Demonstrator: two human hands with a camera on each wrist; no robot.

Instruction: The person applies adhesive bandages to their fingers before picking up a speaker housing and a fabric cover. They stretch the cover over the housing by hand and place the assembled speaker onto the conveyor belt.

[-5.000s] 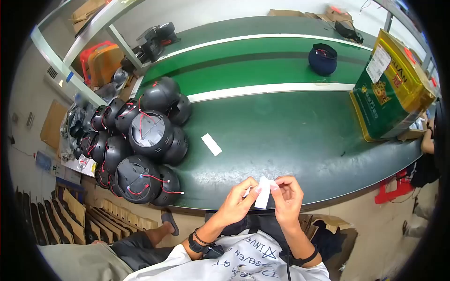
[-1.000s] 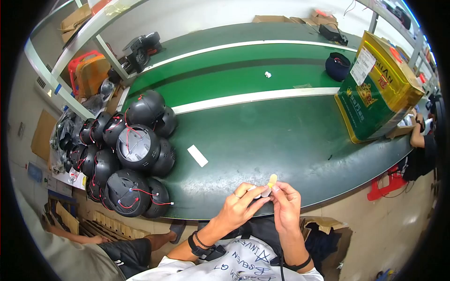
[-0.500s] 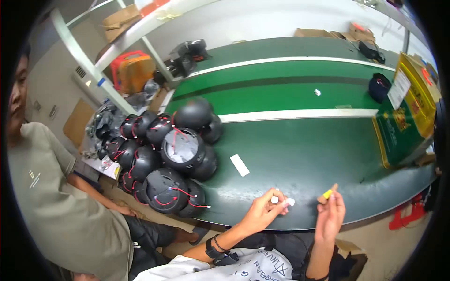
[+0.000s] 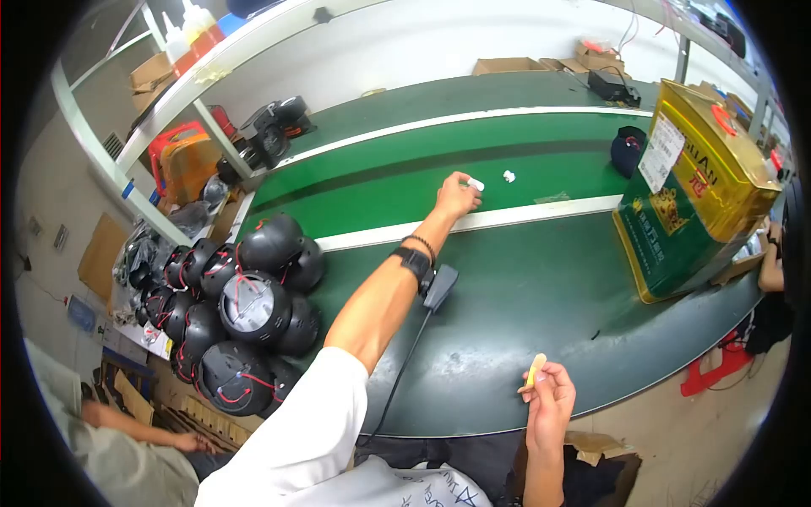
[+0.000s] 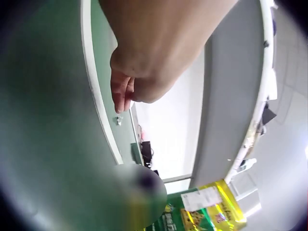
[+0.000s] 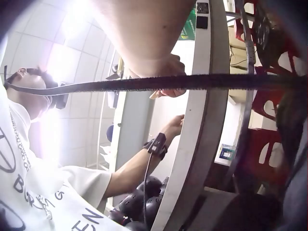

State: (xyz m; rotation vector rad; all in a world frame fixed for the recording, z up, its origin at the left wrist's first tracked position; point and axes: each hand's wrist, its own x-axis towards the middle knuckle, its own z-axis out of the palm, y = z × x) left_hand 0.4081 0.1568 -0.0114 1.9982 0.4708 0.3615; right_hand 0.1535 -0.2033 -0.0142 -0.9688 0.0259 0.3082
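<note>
My left hand (image 4: 459,196) is stretched out over the bright green strip of the bench, pinching a small white paper piece (image 4: 476,183). Just right of it lies a crumpled white scrap (image 4: 509,176); in the left wrist view this scrap (image 5: 119,120) is below my left fingertips. Near the bench's front edge, my right hand (image 4: 551,397) holds up an adhesive bandage (image 4: 536,370), tan with a yellow pad, between thumb and fingers. In the right wrist view a dark strap crosses in front of my right hand (image 6: 169,72). The white strip on the bench is hidden behind my left arm.
Black helmet-like shells (image 4: 255,308) with red wires are piled on the left of the bench. A large green and yellow tin (image 4: 688,198) stands at the right, a dark blue round item (image 4: 627,152) behind it. Another person's arm (image 4: 135,427) shows at lower left.
The hands have parted: my left hand has reached forward with the white piece, while the right keeps the bandage near the front edge. The crumpled scrap was absent five seconds ago.
</note>
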